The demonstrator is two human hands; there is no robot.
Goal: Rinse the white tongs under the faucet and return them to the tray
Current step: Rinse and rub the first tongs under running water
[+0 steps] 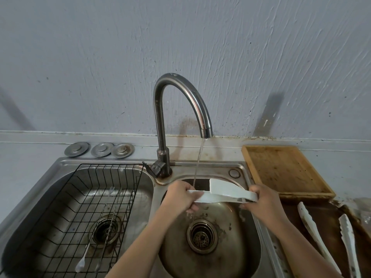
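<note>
White tongs (224, 192) lie crosswise over the right sink basin (230, 253), spread into two arms. My left hand (181, 196) grips the tip of the lower arm. My right hand (261, 203) holds the hinged end. Water runs from the steel faucet (180, 97) in a thin stream (198, 161) and lands by my left hand's fingers. A light wooden tray (261, 173) sits on the counter to the right, behind my right hand.
A dark tray (329, 221) at the right front holds another pair of white tongs (313, 229). The left basin holds a black wire rack (84, 207) with long metal forks (108, 213). Three metal drain covers (100, 149) lie behind it.
</note>
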